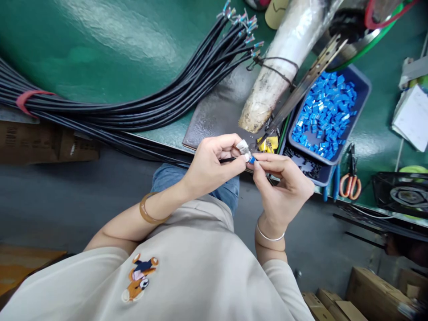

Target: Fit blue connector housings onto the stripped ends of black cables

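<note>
My left hand is closed around the end of a black cable, with white tape or wrapping on its finger and thumb tips. Thumb and fingers of my right hand pinch a small blue connector at that cable end. The two hands almost meet just in front of the bench edge. The thin wires between cable and connector are mostly hidden by my fingers. Close behind the right fingertips lies a yellow piece. A bin of blue connectors stands to the right.
A bundle of black cables with stripped ends crosses the green bench, tied by a red band. A wrapped tube slants over a dark board. Orange-handled scissors lie at the right edge. Cardboard boxes sit below.
</note>
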